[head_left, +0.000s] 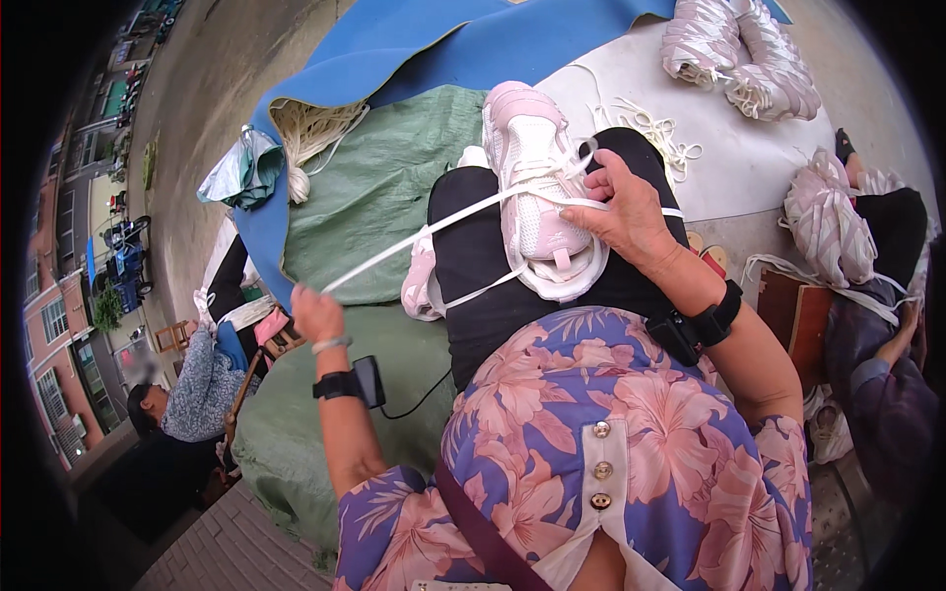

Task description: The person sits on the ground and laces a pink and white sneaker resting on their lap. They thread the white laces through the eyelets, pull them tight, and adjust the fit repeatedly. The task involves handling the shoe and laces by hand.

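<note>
A pink and white sneaker [522, 148] rests on my lap, its toe pointing away from me and its heel toward me. A white shoelace [419, 239] runs taut from the sneaker's upper to my left hand [318, 317], which is closed around it out to the left. My right hand [631, 212] is at the sneaker's right side, thumb and fingers pinching another stretch of the lace beside the eyelets. Part of a second pink and white sneaker [422, 284] shows by my left thigh, with a lace strand between the two shoes.
Bundled pink and white shoes [700, 44] lie on a pale sheet at the far right. Loose laces [655, 133] lie nearer, and a lace bundle [315, 133] sits at the left on blue sheeting [394, 54]. Other people sit at the left [207, 384] and right [882, 394].
</note>
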Demonstrator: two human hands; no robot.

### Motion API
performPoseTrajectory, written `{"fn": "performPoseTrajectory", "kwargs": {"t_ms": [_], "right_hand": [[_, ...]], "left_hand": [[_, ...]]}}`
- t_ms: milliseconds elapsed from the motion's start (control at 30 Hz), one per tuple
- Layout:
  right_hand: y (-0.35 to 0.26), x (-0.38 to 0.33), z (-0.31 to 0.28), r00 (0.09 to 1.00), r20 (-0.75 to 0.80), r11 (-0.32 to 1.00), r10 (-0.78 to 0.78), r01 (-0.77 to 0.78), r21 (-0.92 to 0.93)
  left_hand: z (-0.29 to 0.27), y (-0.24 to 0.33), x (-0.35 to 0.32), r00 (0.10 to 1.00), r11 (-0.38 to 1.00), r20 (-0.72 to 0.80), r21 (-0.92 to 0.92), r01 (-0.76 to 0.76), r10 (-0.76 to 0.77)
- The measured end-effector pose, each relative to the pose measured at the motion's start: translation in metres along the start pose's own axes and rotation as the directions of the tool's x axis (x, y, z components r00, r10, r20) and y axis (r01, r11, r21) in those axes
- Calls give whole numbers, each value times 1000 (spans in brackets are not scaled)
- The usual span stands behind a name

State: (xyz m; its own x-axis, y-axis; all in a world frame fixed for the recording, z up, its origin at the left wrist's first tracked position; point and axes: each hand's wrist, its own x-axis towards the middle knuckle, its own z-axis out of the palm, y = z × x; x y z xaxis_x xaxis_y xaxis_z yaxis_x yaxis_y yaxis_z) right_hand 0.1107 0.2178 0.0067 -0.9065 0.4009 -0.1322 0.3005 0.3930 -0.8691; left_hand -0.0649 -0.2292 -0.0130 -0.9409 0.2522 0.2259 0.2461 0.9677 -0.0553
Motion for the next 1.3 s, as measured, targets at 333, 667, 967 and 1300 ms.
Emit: {"fn": "performPoseTrajectory", "kwargs": {"t_ms": [333, 667, 967, 1300], "right_hand": [[18, 36, 7, 986, 34, 978, 160, -163, 131], [6, 17, 8, 987, -84, 852, 134, -72, 518], [18, 19, 15, 993, -107, 882, 55, 1, 470], [22, 14, 12, 985, -91, 956, -146, 164, 244]], "left_hand": [[11, 109, 17, 966, 913, 16, -330, -240, 260], [-44, 274, 27, 797, 563, 3, -709, -424, 604], [-51, 268, 25, 781, 553, 143, -782, -287, 608], [-112, 165, 46, 732, 698, 343, -673, -246, 589]]}}
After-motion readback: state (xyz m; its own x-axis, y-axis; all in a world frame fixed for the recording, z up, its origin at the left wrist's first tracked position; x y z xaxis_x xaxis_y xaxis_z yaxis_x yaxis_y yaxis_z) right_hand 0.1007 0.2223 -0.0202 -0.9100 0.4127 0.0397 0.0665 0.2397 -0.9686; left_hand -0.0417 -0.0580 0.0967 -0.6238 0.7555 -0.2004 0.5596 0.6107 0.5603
